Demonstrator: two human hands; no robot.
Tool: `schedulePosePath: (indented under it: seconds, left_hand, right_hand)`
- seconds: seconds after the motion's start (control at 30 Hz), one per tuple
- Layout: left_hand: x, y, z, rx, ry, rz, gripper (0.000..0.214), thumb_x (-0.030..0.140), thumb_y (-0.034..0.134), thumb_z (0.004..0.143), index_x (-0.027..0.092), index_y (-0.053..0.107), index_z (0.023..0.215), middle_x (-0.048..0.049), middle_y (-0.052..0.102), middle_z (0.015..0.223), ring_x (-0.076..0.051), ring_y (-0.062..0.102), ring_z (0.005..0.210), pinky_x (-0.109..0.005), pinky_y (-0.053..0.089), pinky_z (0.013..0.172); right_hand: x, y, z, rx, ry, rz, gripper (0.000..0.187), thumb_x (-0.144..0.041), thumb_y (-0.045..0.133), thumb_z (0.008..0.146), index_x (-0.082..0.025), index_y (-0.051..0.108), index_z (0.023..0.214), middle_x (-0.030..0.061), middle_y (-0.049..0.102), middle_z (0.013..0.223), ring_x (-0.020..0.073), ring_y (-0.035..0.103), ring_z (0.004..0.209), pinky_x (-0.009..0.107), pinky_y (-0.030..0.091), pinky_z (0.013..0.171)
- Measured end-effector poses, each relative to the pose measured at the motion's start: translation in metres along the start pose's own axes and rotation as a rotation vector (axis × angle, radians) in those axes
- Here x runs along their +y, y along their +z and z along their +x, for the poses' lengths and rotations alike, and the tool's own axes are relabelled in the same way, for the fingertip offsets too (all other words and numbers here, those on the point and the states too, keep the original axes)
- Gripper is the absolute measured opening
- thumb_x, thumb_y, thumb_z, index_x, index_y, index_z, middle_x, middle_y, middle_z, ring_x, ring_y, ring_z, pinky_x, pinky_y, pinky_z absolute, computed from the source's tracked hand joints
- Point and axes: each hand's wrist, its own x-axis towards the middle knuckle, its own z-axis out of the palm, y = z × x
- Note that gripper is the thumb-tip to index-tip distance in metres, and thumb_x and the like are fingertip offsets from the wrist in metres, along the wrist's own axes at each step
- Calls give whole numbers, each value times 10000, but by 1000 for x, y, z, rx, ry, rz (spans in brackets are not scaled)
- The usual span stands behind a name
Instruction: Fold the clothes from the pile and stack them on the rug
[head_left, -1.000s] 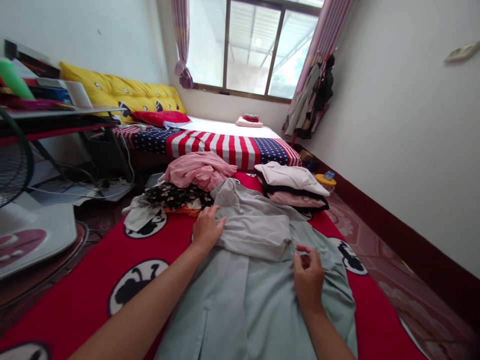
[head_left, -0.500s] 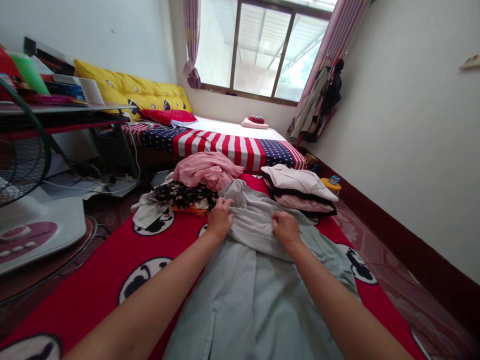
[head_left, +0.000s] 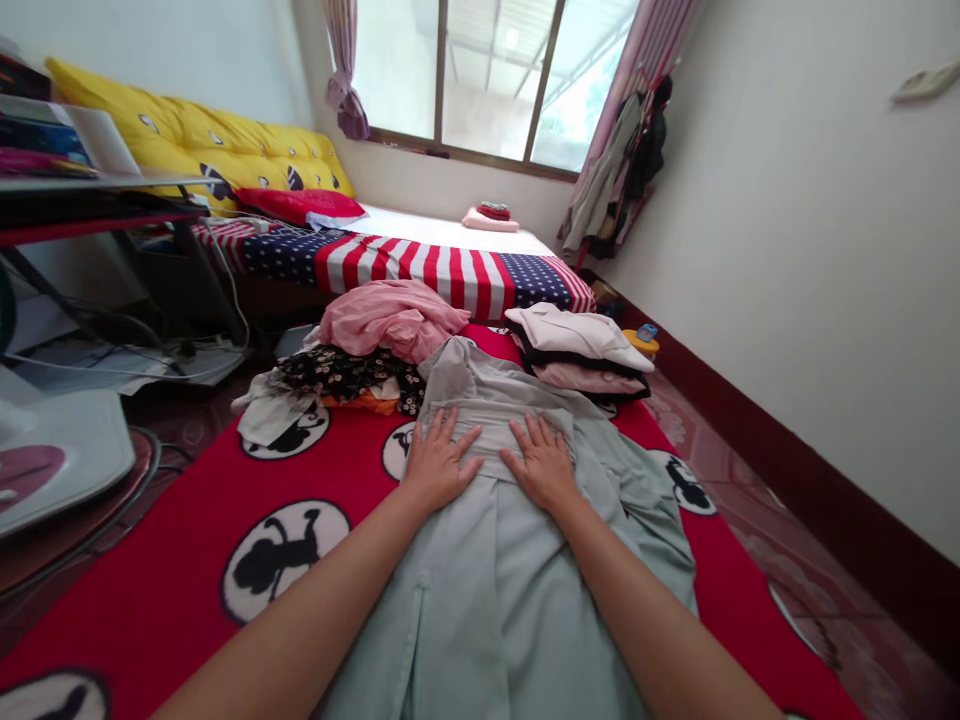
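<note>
A pale grey-green garment [head_left: 457, 580], long and loose like a dress or long shirt, lies spread over a red blanket [head_left: 180, 530] with black-and-white round prints. My left hand [head_left: 441, 462] rests flat on its upper part, fingers spread. Beside it my right hand [head_left: 541, 464] presses on the same cloth, palm down and fingers apart. Behind the left hand is a loose heap with a pink cloth [head_left: 390, 318] on top and a black floral cloth [head_left: 337, 375] below. To the right sits a stack of folded clothes [head_left: 585, 345], white on top.
At the back stands a bed [head_left: 420, 265] with a stars-and-stripes cover and a red pillow [head_left: 300, 206]. A desk [head_left: 112, 183] and part of a white fan base [head_left: 67, 450] are on the left. Clothes hang on a rack [head_left: 622, 170] near the window.
Both hands have gone from closed on the grey cloth to lying flat with fingers spread. The upper cloth looks smoother. The view has shifted a little to the right.
</note>
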Motion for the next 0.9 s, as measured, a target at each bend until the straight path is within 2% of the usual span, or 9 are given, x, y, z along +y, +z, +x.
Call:
schedulePosePath:
  seconds: [0.17, 0.3, 0.4, 0.47, 0.57, 0.67, 0.73, 0.83, 0.9]
  left_hand:
    - [1, -15, -2, -129, -25, 29, 607, 569, 419, 903, 338, 348, 1460, -101, 177, 1589, -326, 91, 1466, -626, 124, 1105]
    - [14, -38, -15, -267, -74, 69, 626, 509, 490, 882, 224, 421, 1434, -159, 241, 1563, -396, 127, 1445, -678, 121, 1082]
    - [33, -46, -32, -189, -18, 50, 528, 453, 527, 876, 163, 563, 1315, -198, 335, 1516, -382, 202, 1431, -616, 153, 1116]
    - [43, -40, -47, -131, 42, -32, 515, 455, 486, 903, 202, 528, 1350, -169, 351, 1515, -339, 238, 1429, -571, 208, 1122]
    - [49, -21, -64, -94, 74, -91, 553, 460, 482, 907, 257, 441, 1420, -124, 319, 1539, -324, 247, 1430, -562, 217, 1124]
    - [46, -5, -72, -14, 85, -79, 550, 445, 513, 892, 264, 462, 1409, -104, 309, 1546, -314, 223, 1439, -537, 166, 1149]
    - [42, 0, -73, 15, 88, -87, 538, 430, 523, 886, 274, 475, 1399, -97, 325, 1540, -309, 234, 1437, -531, 172, 1148]
    - [40, 0, -72, 24, 95, -109, 528, 418, 533, 879, 279, 490, 1387, -92, 338, 1534, -306, 251, 1431, -529, 190, 1143]
    - [40, 0, -71, 31, 90, -120, 527, 420, 538, 875, 286, 495, 1382, -85, 342, 1533, -301, 259, 1428, -524, 191, 1144]
  right_hand:
    - [25, -37, -18, -113, 107, -190, 504, -462, 401, 960, -263, 432, 1422, 95, 345, 1525, 302, 273, 1406, 575, 212, 1099]
    - [62, -84, -82, -63, 203, -325, 451, -309, 509, 905, -156, 519, 1329, 169, 393, 1479, 316, 387, 1331, 468, 313, 1058]
    - [82, -111, -143, -68, 360, -284, 465, -376, 490, 904, -91, 519, 1270, 210, 565, 1281, 311, 554, 1143, 384, 442, 884]
    - [87, -118, -181, -188, 499, -131, 440, -496, 445, 901, -128, 603, 1082, 169, 676, 1033, 304, 639, 949, 365, 464, 753]
    - [82, -110, -219, -315, 571, 136, 419, -579, 480, 828, -181, 606, 786, 95, 683, 739, 261, 652, 724, 321, 436, 630]
    - [72, -99, -229, -227, 560, 380, 324, -506, 599, 690, -182, 595, 692, 66, 671, 675, 234, 631, 675, 299, 430, 618]
    - [68, -99, -226, -198, 637, 637, 307, -459, 639, 602, -166, 627, 689, 62, 682, 678, 230, 632, 670, 297, 452, 620]
    - [76, -115, -216, -136, 841, 1085, 328, -425, 686, 549, -159, 670, 740, 58, 706, 730, 224, 652, 690, 295, 493, 620]
    - [91, -127, -211, -6, 927, 1271, 289, -399, 699, 547, -169, 679, 720, 71, 708, 720, 233, 663, 683, 312, 516, 618]
